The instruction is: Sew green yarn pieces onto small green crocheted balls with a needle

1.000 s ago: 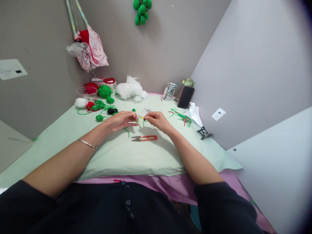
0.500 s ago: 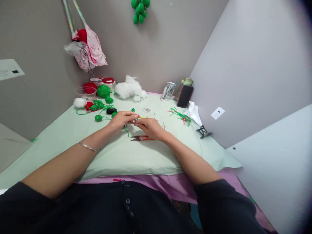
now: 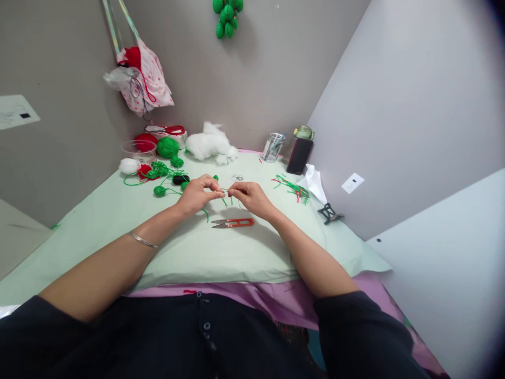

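Note:
My left hand (image 3: 200, 194) and my right hand (image 3: 251, 199) face each other over the middle of the table, fingertips pinched and a little apart. A thin dark strand (image 3: 225, 190) spans the gap between them; whether it is thread or a needle is too fine to tell. Just below, short ends of green yarn (image 3: 225, 201) hang down, and a fine thread loops under my right hand. Thread snips (image 3: 232, 223) with orange handles lie on the table in front of both hands.
Green yarn balls (image 3: 168, 148) and a black object (image 3: 181, 180) are at left. White stuffing (image 3: 211, 143) sits at the back. On the right are a cup of pens (image 3: 273, 147), a phone (image 3: 300, 156), yarn scraps (image 3: 294, 188) and a black claw clip (image 3: 330, 213).
My hands have moved apart from touching, with a thin strand now showing between them. The right hand has shifted off the snips' handles, which are now in full view.

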Action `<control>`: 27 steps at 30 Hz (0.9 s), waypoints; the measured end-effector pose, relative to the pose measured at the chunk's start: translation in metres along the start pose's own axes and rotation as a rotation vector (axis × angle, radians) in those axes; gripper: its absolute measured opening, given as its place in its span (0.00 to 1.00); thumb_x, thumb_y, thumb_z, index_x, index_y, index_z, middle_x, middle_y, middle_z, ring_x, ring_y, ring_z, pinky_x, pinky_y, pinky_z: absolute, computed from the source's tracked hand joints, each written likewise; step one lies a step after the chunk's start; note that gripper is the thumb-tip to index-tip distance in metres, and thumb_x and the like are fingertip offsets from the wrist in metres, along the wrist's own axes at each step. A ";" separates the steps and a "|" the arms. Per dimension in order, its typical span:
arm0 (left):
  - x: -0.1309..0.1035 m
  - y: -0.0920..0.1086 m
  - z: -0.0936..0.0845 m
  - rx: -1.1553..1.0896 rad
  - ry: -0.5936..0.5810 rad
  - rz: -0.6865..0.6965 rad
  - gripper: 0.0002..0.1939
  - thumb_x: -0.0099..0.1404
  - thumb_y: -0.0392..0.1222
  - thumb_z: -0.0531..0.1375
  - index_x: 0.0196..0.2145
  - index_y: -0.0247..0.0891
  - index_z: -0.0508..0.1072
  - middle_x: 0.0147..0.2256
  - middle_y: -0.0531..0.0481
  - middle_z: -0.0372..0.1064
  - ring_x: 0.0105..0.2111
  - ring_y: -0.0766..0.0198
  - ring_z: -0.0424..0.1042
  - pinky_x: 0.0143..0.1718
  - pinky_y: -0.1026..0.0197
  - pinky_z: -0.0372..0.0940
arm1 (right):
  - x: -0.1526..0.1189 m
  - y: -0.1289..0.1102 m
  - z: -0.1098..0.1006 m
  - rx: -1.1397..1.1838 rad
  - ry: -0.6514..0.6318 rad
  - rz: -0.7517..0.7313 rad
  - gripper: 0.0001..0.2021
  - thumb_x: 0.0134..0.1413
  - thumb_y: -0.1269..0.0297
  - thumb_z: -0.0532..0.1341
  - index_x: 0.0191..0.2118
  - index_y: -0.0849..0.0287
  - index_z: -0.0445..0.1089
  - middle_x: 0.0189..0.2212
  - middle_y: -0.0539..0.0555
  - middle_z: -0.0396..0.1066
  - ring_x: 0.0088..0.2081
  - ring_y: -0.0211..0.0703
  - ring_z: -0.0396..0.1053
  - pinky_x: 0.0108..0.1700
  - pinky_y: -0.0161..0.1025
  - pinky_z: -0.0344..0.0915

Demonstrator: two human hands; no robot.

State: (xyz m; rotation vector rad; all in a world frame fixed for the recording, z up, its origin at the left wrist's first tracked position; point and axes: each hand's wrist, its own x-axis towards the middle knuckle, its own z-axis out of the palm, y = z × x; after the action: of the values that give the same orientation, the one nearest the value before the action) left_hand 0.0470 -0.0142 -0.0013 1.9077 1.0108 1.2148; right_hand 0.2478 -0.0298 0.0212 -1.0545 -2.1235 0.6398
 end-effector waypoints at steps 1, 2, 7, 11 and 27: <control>0.000 0.002 0.000 -0.032 0.005 -0.026 0.14 0.49 0.50 0.69 0.24 0.38 0.75 0.32 0.50 0.68 0.36 0.61 0.69 0.46 0.56 0.62 | 0.000 0.000 0.000 0.012 -0.004 0.007 0.12 0.59 0.63 0.56 0.31 0.63 0.73 0.19 0.45 0.58 0.23 0.32 0.52 0.29 0.33 0.50; 0.000 0.003 -0.001 -0.078 0.000 -0.059 0.15 0.47 0.50 0.70 0.23 0.37 0.74 0.32 0.50 0.69 0.36 0.61 0.69 0.46 0.56 0.62 | 0.000 -0.001 0.000 0.023 -0.009 0.015 0.12 0.58 0.63 0.56 0.31 0.63 0.73 0.19 0.45 0.58 0.23 0.32 0.51 0.29 0.33 0.50; 0.000 0.003 0.000 -0.377 -0.115 -0.192 0.16 0.48 0.49 0.71 0.27 0.36 0.71 0.36 0.46 0.74 0.36 0.60 0.72 0.44 0.56 0.63 | -0.001 -0.001 0.002 0.055 -0.048 0.023 0.13 0.59 0.62 0.56 0.31 0.63 0.73 0.19 0.45 0.57 0.23 0.33 0.51 0.28 0.33 0.49; 0.002 0.002 0.000 -0.403 -0.071 -0.183 0.17 0.49 0.48 0.71 0.28 0.36 0.70 0.30 0.48 0.75 0.33 0.62 0.73 0.40 0.58 0.64 | -0.001 -0.002 0.003 0.065 -0.078 -0.006 0.13 0.59 0.61 0.55 0.32 0.63 0.73 0.19 0.45 0.57 0.23 0.32 0.51 0.28 0.33 0.49; 0.003 0.002 -0.010 -0.333 -0.274 -0.290 0.16 0.52 0.52 0.68 0.30 0.36 0.76 0.31 0.49 0.72 0.34 0.61 0.72 0.41 0.58 0.65 | 0.006 0.009 -0.007 0.164 0.180 0.091 0.12 0.54 0.61 0.56 0.28 0.63 0.72 0.19 0.47 0.57 0.23 0.34 0.50 0.28 0.34 0.49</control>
State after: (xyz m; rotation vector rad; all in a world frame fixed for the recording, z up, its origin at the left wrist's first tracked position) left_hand 0.0394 -0.0110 0.0049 1.5534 0.8429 0.8660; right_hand 0.2553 -0.0190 0.0216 -1.0802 -1.8452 0.7216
